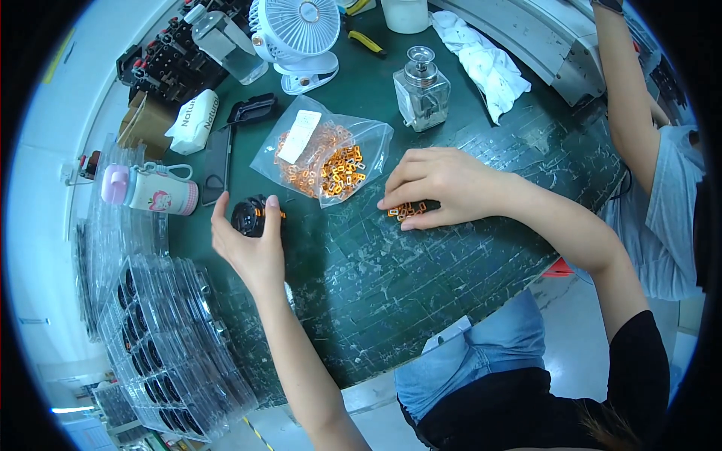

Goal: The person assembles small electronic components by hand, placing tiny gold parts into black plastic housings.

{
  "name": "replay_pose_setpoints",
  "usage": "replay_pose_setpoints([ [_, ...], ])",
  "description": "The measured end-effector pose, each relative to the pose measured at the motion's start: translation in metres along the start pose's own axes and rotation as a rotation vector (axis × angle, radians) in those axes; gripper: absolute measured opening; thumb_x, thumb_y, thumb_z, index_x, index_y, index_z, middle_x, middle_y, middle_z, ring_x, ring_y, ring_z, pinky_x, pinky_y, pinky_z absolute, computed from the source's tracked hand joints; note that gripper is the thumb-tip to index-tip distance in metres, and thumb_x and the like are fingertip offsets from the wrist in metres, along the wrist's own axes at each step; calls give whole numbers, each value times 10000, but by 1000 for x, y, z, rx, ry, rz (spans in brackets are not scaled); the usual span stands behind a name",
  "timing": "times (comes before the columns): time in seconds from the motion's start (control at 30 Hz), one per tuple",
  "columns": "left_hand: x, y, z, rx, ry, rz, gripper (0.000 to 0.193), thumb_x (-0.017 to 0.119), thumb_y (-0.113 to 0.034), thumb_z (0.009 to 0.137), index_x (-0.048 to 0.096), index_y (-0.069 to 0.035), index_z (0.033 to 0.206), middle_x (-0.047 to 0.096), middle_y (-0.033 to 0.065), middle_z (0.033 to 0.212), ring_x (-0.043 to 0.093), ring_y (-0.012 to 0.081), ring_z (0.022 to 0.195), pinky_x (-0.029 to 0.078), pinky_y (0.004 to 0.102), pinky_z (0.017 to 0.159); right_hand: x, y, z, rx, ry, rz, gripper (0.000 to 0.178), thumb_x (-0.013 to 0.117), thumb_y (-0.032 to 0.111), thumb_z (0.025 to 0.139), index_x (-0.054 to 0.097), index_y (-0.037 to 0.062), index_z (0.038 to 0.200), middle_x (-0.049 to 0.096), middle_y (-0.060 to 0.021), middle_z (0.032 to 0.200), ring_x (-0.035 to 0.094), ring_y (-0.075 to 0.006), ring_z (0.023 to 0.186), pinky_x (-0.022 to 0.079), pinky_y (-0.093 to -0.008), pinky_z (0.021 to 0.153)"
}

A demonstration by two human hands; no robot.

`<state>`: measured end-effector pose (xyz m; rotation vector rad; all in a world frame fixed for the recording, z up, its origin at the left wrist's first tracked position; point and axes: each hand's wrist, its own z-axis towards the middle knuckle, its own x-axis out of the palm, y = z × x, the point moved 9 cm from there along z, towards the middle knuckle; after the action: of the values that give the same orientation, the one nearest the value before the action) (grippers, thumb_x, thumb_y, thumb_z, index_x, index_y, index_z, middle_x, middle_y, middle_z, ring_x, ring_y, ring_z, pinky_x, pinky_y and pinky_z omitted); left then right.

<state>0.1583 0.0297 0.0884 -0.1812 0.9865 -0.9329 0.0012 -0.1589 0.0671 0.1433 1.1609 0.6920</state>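
Head view: our left hand point(252, 244) stands upright, fingers curled around a black round part point(248, 216) on the green table point(391, 286). Our right hand point(436, 186) lies flat, fingertips pinching orange clips point(407, 211); the plastic bag point(323, 159) between holds more clips.

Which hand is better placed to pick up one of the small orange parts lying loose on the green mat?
Probably the right hand. Its fingers already rest over the loose orange parts, beside the clear bag. The left hand is farther away and holds the round black part.
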Motion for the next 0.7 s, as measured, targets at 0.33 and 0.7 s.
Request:
replay_pose_setpoints([
  [0.33, 37, -135, -74, 820, 372, -90, 256, 682, -62, 751, 628, -69, 1001, 618, 50, 978, 601, 232, 830, 497, 358, 712, 7, 4, -3, -24, -12, -72, 160, 702, 184, 787, 666, 89, 910, 588, -36, 938, 587, -222, 875, 493, -345, 751],
  [0.7, 64, -112, -70, 487, 515, -316, 243, 696, 24, 728, 610, -51, 943, 600, 54, 778, 577, 180, 662, 483, 302, 611, 5, 3, -6, -18, -15, -61, 151, 689, 192, 804, 642, 78, 890, 576, -44, 940, 571, -230, 870, 485, -345, 757],
])
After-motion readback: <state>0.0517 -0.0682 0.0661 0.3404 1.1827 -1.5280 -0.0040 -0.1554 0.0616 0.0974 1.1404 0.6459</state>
